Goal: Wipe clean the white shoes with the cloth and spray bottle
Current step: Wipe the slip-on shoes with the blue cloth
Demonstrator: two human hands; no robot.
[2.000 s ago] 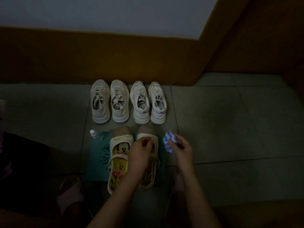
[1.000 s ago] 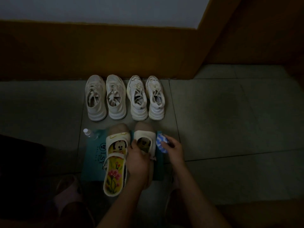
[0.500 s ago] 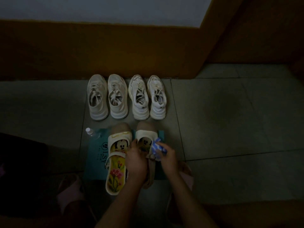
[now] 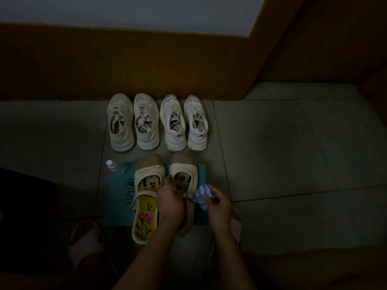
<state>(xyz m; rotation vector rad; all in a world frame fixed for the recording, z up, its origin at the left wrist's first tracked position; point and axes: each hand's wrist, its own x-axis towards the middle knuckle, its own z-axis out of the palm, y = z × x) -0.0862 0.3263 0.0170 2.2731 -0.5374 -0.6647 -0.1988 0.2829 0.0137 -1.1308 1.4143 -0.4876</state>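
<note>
Dimness covers the tiled floor we look down on, yet the things on it are readable. Our left hand grips the right sandal of a cream pair, fingers curled over its inner edge and strap so that the shoe tips onto its side, its cartoon-mouse insole turned toward the left sandal. That left sandal lies flat just beside it, showing the same mouse print and pink flowers on a yellow insole. Both rest on a teal mat printed with dark lettering. Our right hand pinches a bunched blue-and-white striped cloth between thumb and fingertips, and the cloth touches the outer side of the tipped sandal near its strap. A small clear spray bottle with a white cap stands at the mat's far left corner, apart from both hands. Beyond the mat, four white lace-up sneakers sit in a row against the brown skirting of the wall: one pair on the left, a chunkier-soled pair on the right, toes pointing toward the wall. Pale pink slippers show at the bottom of the view, the right one mostly hidden behind our right wrist.
</note>
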